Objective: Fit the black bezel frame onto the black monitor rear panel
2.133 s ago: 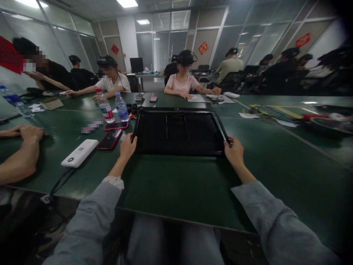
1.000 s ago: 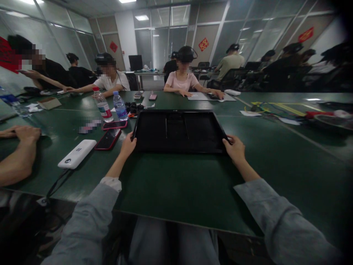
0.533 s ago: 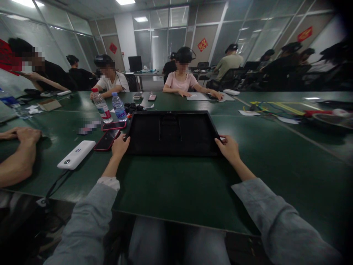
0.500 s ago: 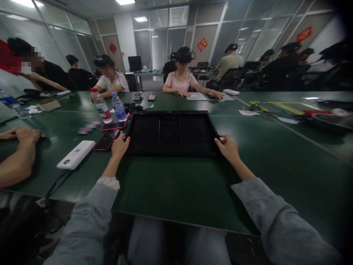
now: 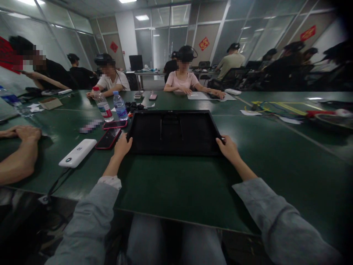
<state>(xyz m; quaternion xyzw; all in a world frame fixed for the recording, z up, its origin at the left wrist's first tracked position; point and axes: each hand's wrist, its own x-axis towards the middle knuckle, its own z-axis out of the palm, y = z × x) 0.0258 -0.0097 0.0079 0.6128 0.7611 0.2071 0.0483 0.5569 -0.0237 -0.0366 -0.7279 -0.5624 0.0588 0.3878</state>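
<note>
A black rectangular tray-like panel [image 5: 198, 134] lies on the green table in front of me. It has a raised rim, a small pale mark on the far edge, and a thin bracket-like shape in its upper middle. At its left side my left hand [image 5: 123, 146] is closed on the rim, thumb on the near face and fingers partly hidden. My right hand [image 5: 228, 148] grips the opposite side, with the thumb over the rim. Close to my left hand lie a dark phone with a red edge [image 5: 108, 138] and a second phone [image 5: 115, 124].
Two water bottles, one red-capped [image 5: 104, 106] and one blue-capped [image 5: 120, 106], stand beyond the phones. A white power bank [image 5: 78, 153] with a cable lies left. Another person's arm [image 5: 23, 154] rests at the table's left edge. Yellow cables [image 5: 259, 107] lie right; people sit across.
The view has shifted very slightly. Both hands keep their hold on the black panel, which stays in about the same place.
</note>
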